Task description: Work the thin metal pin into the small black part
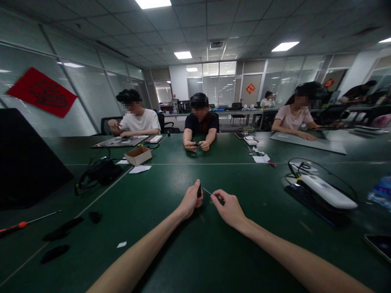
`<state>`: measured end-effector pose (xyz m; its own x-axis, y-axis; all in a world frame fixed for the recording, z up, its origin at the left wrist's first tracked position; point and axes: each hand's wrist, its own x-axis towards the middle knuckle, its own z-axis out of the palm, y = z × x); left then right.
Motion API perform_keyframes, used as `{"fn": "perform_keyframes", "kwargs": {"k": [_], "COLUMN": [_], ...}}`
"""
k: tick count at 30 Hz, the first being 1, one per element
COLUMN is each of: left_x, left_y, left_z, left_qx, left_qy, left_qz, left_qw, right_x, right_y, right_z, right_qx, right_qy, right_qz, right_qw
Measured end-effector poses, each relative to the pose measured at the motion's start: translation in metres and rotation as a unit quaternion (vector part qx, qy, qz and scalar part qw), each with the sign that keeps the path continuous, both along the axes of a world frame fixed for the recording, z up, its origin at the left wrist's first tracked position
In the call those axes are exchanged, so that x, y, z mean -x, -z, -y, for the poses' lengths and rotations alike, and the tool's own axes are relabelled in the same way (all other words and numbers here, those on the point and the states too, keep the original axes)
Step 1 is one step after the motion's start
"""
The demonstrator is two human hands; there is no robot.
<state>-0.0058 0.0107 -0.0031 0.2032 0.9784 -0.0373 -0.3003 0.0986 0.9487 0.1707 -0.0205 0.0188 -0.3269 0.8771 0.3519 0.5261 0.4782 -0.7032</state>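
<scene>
My left hand (pixel 191 200) and my right hand (pixel 230 210) are raised close together above the dark green table (pixel 159 248), fingertips pinched. A small black object (pixel 199 191) stands upright in my left fingers, mostly hidden by them. My right fingers pinch a small dark piece (pixel 220 200), and a thin metal wire or pin (pixel 207 191) runs from it toward the black object. I cannot tell whether the wire touches the black object. Nothing else touches either hand.
To the left lie an orange-handled screwdriver (pixel 18 225), several black foam-like pieces (pixel 62 228), and a paper scrap (pixel 121 244). A white device (pixel 328 191) sits on a dark panel (pixel 316 205) at right, with black cable. Co-workers sit across the table.
</scene>
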Motion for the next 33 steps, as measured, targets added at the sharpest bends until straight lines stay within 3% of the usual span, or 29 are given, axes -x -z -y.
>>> {"fn": "perform_keyframes", "kwargs": {"k": [8,16,33], "left_x": [0.0025,0.0021,0.0026], "left_y": [0.0014,-0.0004,-0.0039], "left_z": [-0.0026,-0.0019,0.0005], "left_qx": [0.02,0.017,0.022], "left_qy": [0.002,0.005,0.017], "left_qz": [0.028,0.033,0.025], "left_qw": [0.999,0.999,0.999], "right_x": [-0.0029,-0.0019,-0.003], "right_y": [0.0012,0.0009,-0.0002], "right_z": [0.0024,0.0047,0.0052], "right_qx": [-0.025,-0.066,-0.049], "right_qy": [-0.031,-0.022,-0.027], "right_qz": [0.046,0.073,0.066], "right_qw": [0.998,0.995,0.996]}}
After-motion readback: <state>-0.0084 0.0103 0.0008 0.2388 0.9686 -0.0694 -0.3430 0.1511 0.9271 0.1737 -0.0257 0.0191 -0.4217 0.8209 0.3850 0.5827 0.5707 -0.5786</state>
